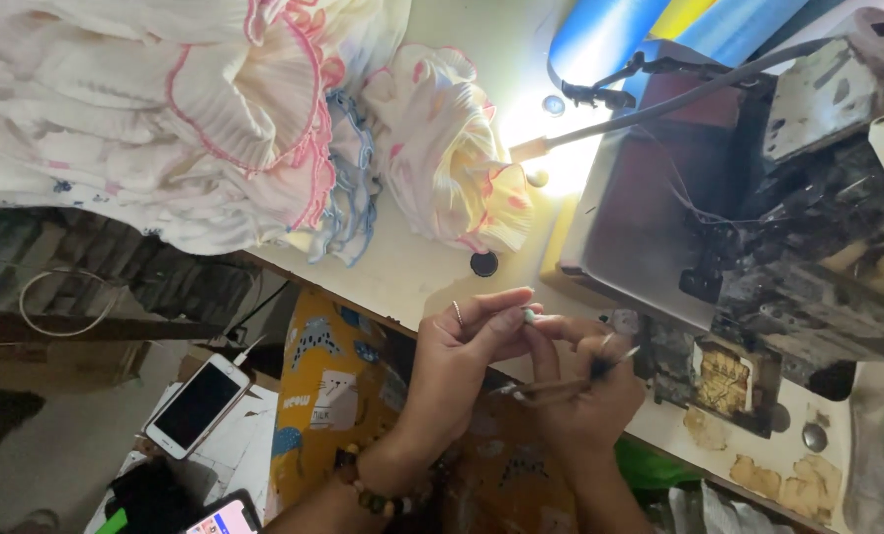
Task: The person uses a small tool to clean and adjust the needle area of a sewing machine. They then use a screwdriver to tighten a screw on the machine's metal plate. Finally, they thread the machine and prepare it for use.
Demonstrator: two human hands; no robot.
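My left hand (462,351), with a ring on one finger and a bead bracelet at the wrist, pinches a small pale green object (529,316) between thumb and fingertips. My right hand (585,391) meets it from the right and grips thin metal tweezers (561,386), its fingertips also touching the small object. Both hands hover at the front edge of the white sewing table (412,272), just left of the grey sewing machine (758,237).
A heap of white pleated garments with pink and blue trim (215,119) covers the table's left. A black round button-like piece (484,263) lies near the edge. A bright lamp glare sits by the machine. A white smartphone (197,405) lies below on papers.
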